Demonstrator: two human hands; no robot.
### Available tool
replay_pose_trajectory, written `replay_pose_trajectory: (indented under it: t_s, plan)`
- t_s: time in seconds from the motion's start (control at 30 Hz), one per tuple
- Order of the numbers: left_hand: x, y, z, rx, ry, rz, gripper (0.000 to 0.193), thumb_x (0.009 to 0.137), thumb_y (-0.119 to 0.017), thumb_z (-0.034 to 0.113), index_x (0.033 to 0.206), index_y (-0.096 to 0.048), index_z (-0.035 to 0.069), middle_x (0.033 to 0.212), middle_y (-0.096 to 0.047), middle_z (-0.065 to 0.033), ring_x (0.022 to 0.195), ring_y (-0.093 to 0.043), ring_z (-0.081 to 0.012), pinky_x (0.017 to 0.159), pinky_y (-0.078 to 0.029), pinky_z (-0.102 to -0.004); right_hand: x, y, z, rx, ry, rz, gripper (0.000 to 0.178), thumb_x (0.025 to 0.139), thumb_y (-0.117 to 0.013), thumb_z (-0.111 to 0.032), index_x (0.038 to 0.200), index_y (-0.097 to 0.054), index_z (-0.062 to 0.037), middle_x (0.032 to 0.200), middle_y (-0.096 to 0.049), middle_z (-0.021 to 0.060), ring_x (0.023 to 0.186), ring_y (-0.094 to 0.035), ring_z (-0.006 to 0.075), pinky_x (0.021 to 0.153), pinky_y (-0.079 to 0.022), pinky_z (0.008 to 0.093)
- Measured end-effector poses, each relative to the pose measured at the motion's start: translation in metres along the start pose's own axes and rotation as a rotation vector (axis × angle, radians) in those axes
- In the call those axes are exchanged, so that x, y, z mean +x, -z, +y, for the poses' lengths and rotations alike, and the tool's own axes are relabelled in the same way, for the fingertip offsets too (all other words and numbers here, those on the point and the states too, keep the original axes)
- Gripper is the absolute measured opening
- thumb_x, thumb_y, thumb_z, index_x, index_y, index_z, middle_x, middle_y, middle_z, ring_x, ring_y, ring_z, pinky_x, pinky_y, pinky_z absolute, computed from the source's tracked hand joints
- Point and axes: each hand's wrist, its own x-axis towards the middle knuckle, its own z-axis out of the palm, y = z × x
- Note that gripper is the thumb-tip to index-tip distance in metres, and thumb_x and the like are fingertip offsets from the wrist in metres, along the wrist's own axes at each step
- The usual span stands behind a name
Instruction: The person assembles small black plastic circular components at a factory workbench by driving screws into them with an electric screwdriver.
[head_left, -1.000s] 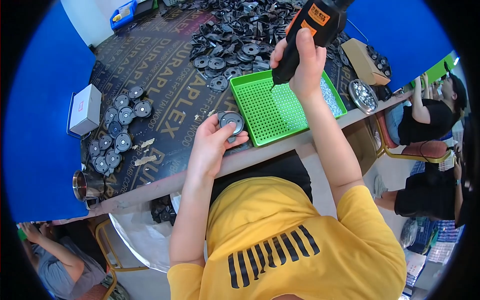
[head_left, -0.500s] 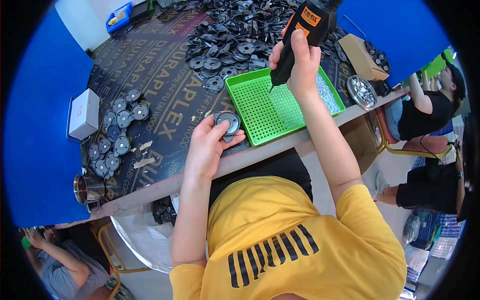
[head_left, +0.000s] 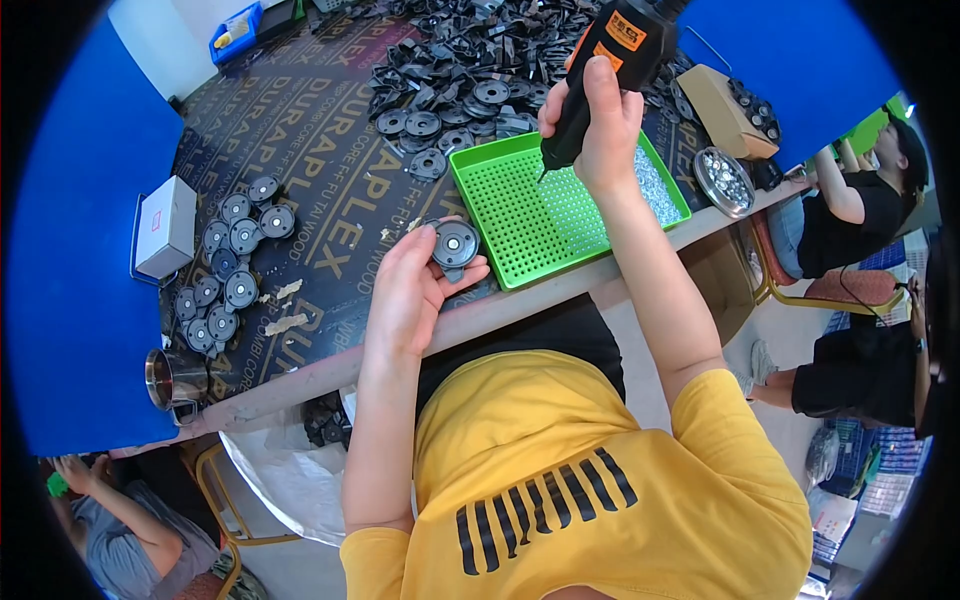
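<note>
My left hand (head_left: 405, 285) holds a round black plastic part (head_left: 455, 244) with a shiny metal centre and a small tab, just left of the green tray. In my right hand (head_left: 606, 140) is a black electric screwdriver (head_left: 578, 110), gripped round its body with the thumb along it. Its thin bit points down above the green perforated tray (head_left: 505, 285), touching nothing that I can make out. Small silvery screws (head_left: 655, 190) lie heaped at the tray's right end.
Behind the tray spreads a big pile of black parts (head_left: 470, 60). Several round parts (head_left: 243, 237) lie at left, near a white box (head_left: 167, 228) and a metal cup (head_left: 172, 378). At right are a round dish of metal pieces (head_left: 724, 184) and a cardboard box (head_left: 715, 120). Other people sit at both sides.
My left thumb has shifted off the middle of the round part to its left edge, so its metal centre now shows. My right hand and the screwdriver have hardly moved.
</note>
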Motion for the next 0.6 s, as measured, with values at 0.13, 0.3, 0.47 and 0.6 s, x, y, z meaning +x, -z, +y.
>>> replay_pose_trajectory:
  t_s: [0.13, 0.3, 0.47, 0.6]
  plan:
    - [0.0, 0.001, 0.0, -0.023, 0.0, -0.001, 0.029, 0.091, -0.038, 0.019, 0.104, -0.049, -0.005, 0.093, -0.057, -0.015, 0.08, -0.06, -0.0239, 0.072, -0.053, -0.0375, 0.001, -0.002, 0.002, -0.001, -0.014, 0.01, 0.038, 0.085, -0.049, -0.04, 0.089, -0.045, -0.0026, 0.053, -0.049, 0.0086, 0.042, -0.048, 0.0159, 0.041, -0.039, 0.0261]
    - [0.0, 0.0, 0.001, -0.041, -0.012, -0.032, 0.028, 0.091, -0.04, 0.018, 0.102, -0.05, -0.005, 0.093, -0.057, -0.0154, 0.081, -0.059, -0.0238, 0.074, -0.052, -0.038, 0.004, -0.002, -0.012, 0.007, 0.04, 0.033, 0.041, 0.087, -0.044, -0.043, 0.096, -0.044, -0.0028, 0.053, -0.048, 0.0089, 0.042, -0.047, 0.0161, 0.042, -0.039, 0.0267]
    - [0.001, 0.003, -0.002, -0.042, -0.042, -0.037, 0.027, 0.09, -0.041, 0.017, 0.1, -0.051, -0.006, 0.093, -0.057, -0.0143, 0.083, -0.059, -0.0226, 0.075, -0.052, -0.039, -0.005, -0.025, -0.04, 0.109, -0.024, -0.091, 0.055, 0.083, -0.035, -0.058, 0.099, -0.042, -0.006, 0.056, -0.046, 0.0076, 0.046, -0.046, 0.017, 0.049, -0.038, 0.0308]
    - [0.002, 0.004, -0.003, -0.059, -0.051, -0.046, 0.027, 0.09, -0.041, 0.017, 0.1, -0.052, -0.005, 0.092, -0.057, -0.0128, 0.084, -0.058, -0.0206, 0.077, -0.051, -0.0391, -0.021, -0.049, -0.047, 0.145, -0.09, -0.187, 0.058, 0.082, -0.034, -0.061, 0.098, -0.042, -0.0057, 0.056, -0.046, 0.0075, 0.046, -0.047, 0.0166, 0.048, -0.04, 0.029]
